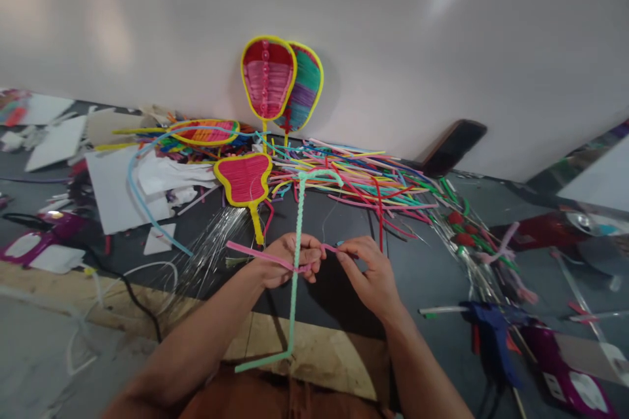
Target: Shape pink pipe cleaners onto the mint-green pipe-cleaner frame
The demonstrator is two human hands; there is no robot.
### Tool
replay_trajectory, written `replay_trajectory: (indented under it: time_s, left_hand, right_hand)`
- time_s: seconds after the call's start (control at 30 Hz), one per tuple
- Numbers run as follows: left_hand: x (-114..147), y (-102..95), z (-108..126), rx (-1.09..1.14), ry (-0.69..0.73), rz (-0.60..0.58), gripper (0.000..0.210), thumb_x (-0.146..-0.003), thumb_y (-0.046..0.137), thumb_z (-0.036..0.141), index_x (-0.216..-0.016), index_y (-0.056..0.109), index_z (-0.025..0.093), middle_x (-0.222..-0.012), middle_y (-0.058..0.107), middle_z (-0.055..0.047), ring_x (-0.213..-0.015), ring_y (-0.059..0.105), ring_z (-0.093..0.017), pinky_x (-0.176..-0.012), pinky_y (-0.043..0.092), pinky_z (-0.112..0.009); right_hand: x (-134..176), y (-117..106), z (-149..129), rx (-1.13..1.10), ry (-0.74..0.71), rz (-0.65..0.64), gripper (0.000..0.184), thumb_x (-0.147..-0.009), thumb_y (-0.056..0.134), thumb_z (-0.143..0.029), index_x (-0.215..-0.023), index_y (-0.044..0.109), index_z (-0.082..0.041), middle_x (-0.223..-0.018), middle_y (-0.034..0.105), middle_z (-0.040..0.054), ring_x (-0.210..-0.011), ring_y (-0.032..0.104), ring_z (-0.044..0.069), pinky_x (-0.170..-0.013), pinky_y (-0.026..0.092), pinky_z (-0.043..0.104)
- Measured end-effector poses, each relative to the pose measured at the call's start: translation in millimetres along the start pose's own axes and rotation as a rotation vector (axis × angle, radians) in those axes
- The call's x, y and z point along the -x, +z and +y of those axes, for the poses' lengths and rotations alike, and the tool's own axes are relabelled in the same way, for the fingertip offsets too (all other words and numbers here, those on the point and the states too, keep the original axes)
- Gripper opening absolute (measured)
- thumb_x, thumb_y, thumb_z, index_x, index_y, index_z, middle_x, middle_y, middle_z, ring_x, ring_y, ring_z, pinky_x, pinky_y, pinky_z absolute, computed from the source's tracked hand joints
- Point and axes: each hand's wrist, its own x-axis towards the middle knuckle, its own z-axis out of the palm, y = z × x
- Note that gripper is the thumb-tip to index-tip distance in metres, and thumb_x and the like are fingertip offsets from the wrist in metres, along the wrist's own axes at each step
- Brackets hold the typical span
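Left hand (pixel 287 250) gripped a twisted mint-green fuzzy stem (pixel 299 222), right hand (pixel 369 273) pinched a pink fuzzy strand (pixel 253 251); heaped multicoloured stems (pixel 354 173) lay beyond.

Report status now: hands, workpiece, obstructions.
Left hand holding mint-green pipe-cleaner stem. Right hand pinching pink pipe cleaner. Pink crossing green. Loose pipe-cleaner pile beyond hands, not between them.

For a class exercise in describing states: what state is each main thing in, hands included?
Green stem: bent at both ends
Pink stem: crossing the green stem
Left hand: closed where these cross
Right hand: pinching a pink end
Front fan: upright, overlapping the rear fan
Phone: tilted, seemingly leaning on the wall
Loose stems: heaped, unsorted
Blue stem: curved
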Motion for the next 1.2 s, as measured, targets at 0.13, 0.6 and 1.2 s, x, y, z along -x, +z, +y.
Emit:
replay_trajectory:
  time_s: [0.13,0.6,1.2]
  left_hand:
    - [-0.5,0.1,-0.6,0.049,-0.012,-0.029,0.027,-0.068,0.074,0.031,-0.079,0.064,0.008,-0.058,0.061,-0.002,-0.046,0.056,-0.008,-0.051,0.051,-0.022]
    - [0.2,-0.7,-1.0,0.043,-0.014,-0.062,0.024,-0.068,0.074,0.025,-0.082,0.060,0.011,-0.056,0.061,-0.001,-0.046,0.057,-0.009,-0.051,0.051,-0.023]
    - [-0.2,5.1,-6.4,0.009,0.071,-0.063,0.028,-0.070,0.072,0.035,-0.072,0.057,0.012,-0.053,0.056,0.002,-0.045,0.053,-0.007,-0.052,0.044,-0.022]
  right_hand:
    - [0.9,0.6,-0.4,-0.017,0.011,-0.001,0.008,-0.084,0.055,-0.021,-0.083,0.062,-0.023,-0.081,0.062,0.0042,-0.078,0.055,0.018,-0.070,0.045,0.032]
    - [1.3,0.9,-1.4,-0.056,0.067,0.004,0.007,-0.083,0.056,-0.022,-0.080,0.062,-0.022,-0.081,0.062,0.0042,-0.078,0.058,0.017,-0.069,0.047,0.030]
    - [1.1,-1.8,-0.9,-0.231,0.176,-0.020,0.007,-0.081,0.060,-0.026,-0.077,0.062,-0.020,-0.075,0.060,0.0018,-0.071,0.056,0.015,-0.067,0.044,0.027]
